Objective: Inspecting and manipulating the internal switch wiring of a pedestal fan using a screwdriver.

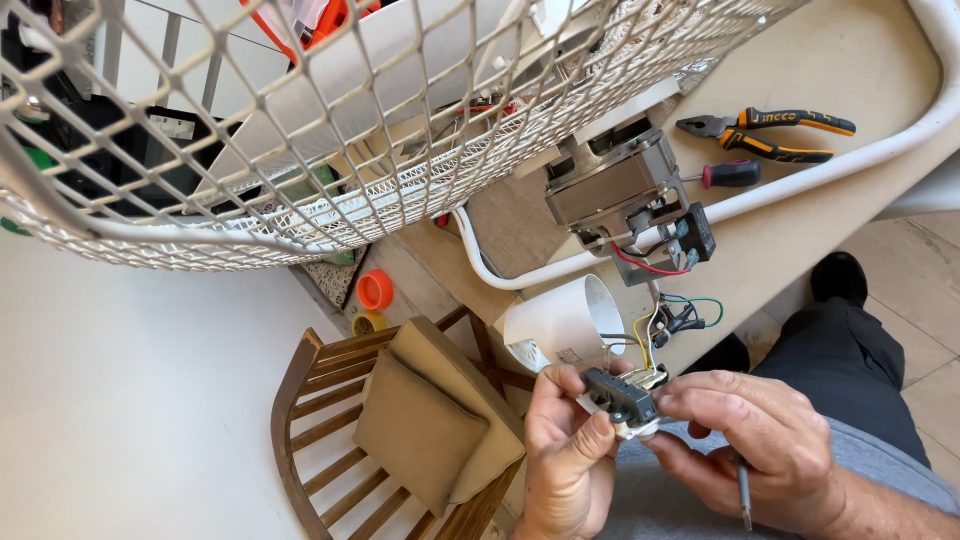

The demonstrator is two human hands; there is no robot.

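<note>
My left hand and my right hand hold between them a small dark grey switch block on a white base, with coloured wires running up from it. My left thumb presses on the block's near side. My right hand also keeps a thin screwdriver tucked under its fingers, tip pointing down. The wires lead to a fan motor with a metal housing, which sits above a white plastic motor cover.
A white wire fan grille fills the upper left. Orange-handled pliers and a red-handled screwdriver lie on the beige table. A wooden chair with tan cushions stands below, and tape rolls lie on the floor.
</note>
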